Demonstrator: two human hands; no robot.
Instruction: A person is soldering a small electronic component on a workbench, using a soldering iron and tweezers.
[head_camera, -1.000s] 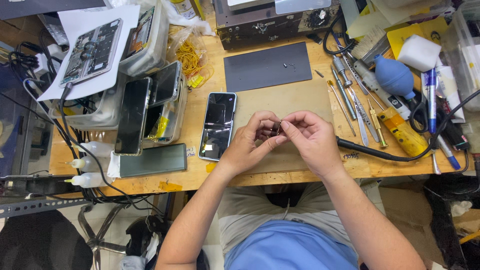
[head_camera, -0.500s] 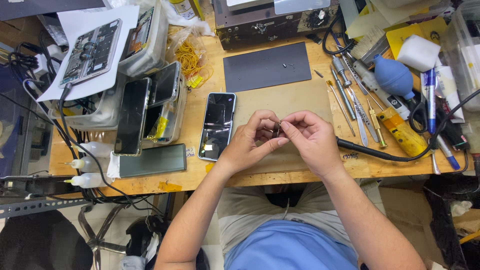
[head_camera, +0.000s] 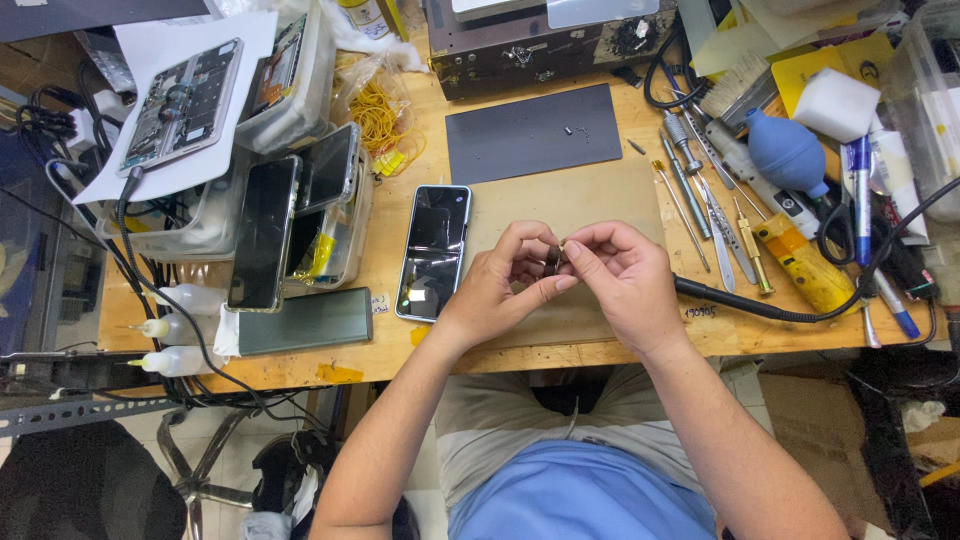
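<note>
My left hand (head_camera: 505, 285) and my right hand (head_camera: 620, 280) meet over a tan mat (head_camera: 590, 200) near the front of the wooden bench (head_camera: 410, 330). Between the fingertips of both hands sits a small dark part (head_camera: 553, 260), mostly hidden by the fingers. A black phone (head_camera: 434, 252) lies face up just left of my left hand.
A dark grey mat (head_camera: 530, 132) lies behind the tan one. Screwdrivers and tweezers (head_camera: 705, 195), a blue air blower (head_camera: 788, 152) and a yellow-handled tool (head_camera: 800, 262) crowd the right. Plastic trays with phones (head_camera: 300, 210), small squeeze bottles (head_camera: 170, 328) and cables fill the left.
</note>
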